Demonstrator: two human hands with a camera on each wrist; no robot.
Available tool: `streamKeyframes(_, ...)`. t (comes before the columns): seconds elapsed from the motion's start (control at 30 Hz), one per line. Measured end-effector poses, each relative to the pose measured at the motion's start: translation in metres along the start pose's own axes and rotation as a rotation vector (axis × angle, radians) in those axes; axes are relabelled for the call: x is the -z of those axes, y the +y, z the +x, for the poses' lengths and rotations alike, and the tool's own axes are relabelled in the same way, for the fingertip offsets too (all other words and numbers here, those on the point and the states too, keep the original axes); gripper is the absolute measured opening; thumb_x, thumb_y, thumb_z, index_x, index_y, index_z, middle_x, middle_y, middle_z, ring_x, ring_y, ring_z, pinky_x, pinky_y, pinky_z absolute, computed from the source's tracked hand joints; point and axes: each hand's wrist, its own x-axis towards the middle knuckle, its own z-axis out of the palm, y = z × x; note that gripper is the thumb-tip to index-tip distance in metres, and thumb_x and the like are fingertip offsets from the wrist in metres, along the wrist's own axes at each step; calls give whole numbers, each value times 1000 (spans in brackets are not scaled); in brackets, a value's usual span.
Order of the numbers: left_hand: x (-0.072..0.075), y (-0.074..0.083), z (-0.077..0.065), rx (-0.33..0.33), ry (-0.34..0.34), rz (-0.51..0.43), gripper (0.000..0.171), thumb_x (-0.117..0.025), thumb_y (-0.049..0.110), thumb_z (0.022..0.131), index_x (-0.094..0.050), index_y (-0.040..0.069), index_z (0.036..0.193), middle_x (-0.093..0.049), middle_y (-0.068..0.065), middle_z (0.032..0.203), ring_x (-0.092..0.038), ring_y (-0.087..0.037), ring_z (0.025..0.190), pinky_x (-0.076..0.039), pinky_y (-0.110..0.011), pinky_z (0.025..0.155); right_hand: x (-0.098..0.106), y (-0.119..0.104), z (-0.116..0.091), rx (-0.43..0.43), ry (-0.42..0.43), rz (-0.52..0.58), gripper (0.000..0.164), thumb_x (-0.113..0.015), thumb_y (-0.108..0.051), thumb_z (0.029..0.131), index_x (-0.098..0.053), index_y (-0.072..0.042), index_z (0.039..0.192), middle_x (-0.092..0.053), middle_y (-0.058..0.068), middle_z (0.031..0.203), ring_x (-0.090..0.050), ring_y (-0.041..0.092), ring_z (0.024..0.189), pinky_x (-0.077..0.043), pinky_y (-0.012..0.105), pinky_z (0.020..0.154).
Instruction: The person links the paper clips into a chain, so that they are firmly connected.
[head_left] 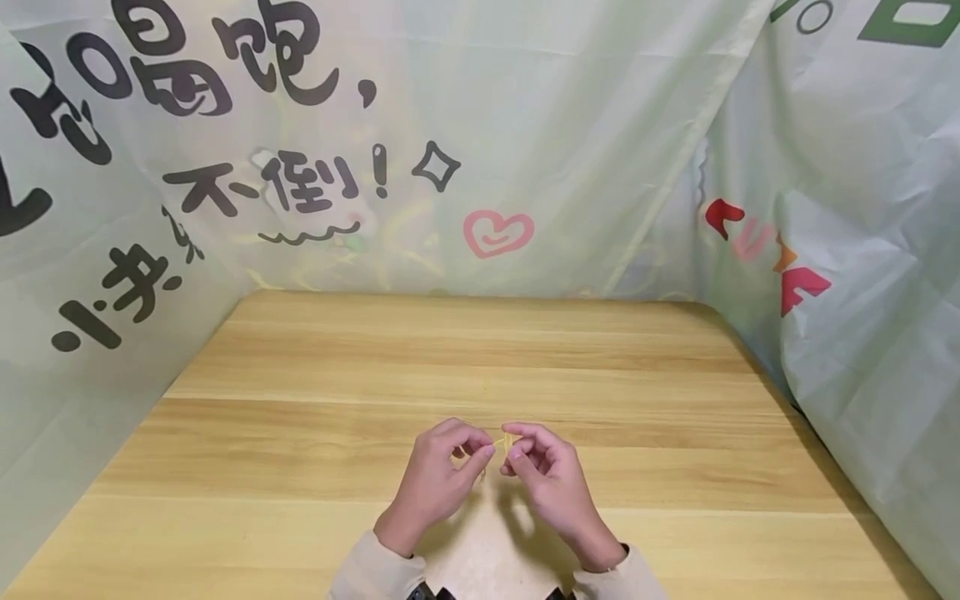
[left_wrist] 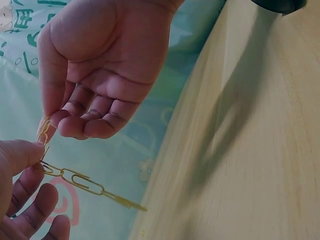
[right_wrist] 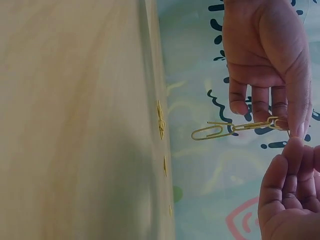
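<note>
A chain of linked yellow paper clips (left_wrist: 87,183) hangs from the fingers, held above the wooden table. My left hand (head_left: 438,479) pinches a clip at the chain's upper end between thumb and index finger. Close beside it, my right hand (head_left: 555,479) holds a neighbouring clip with thumb and index finger, the other fingers loosely bent. In the right wrist view the linked clips (right_wrist: 215,131) stretch out beneath the right hand's fingers. The fingertips of both hands nearly meet and hide part of the clips between them.
The wooden table (head_left: 337,367) spreads under the hands. Several small yellow clips (right_wrist: 161,120) lie on it, seen nearly edge-on in the right wrist view. Pale printed cloth (head_left: 570,158) hangs behind the table and along both sides.
</note>
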Motion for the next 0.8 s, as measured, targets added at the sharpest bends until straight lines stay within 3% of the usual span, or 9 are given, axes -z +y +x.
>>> streamKeyframes(0.2,1,0,0,-2,6,2,5,-70,10,87,-70,7,83,-62,5,75,-56,-6,70,-53,-27,62,-1,-3,1,-17,12,-8,30,-52,15,87,-58,12,116,-59,22,82,-61,15,70,-55,26,69)
streamKeyframes(0.53,1,0,0,-19,-10,-20,4,-71,7,86,-69,9,83,-62,4,75,-57,-6,71,-53,-27,62,-2,-4,0,-59,58,-2,30,-55,14,87,-58,8,116,-60,19,83,-62,15,70,-55,27,69)
streamKeyframes(0.8,2,0,-1,-21,-31,-14,4,-69,9,88,-69,9,84,-62,4,76,-58,-8,72,-53,-27,62,-2,-2,1,-38,80,6,25,-56,14,88,-57,10,113,-60,20,81,-63,16,69,-56,27,69)
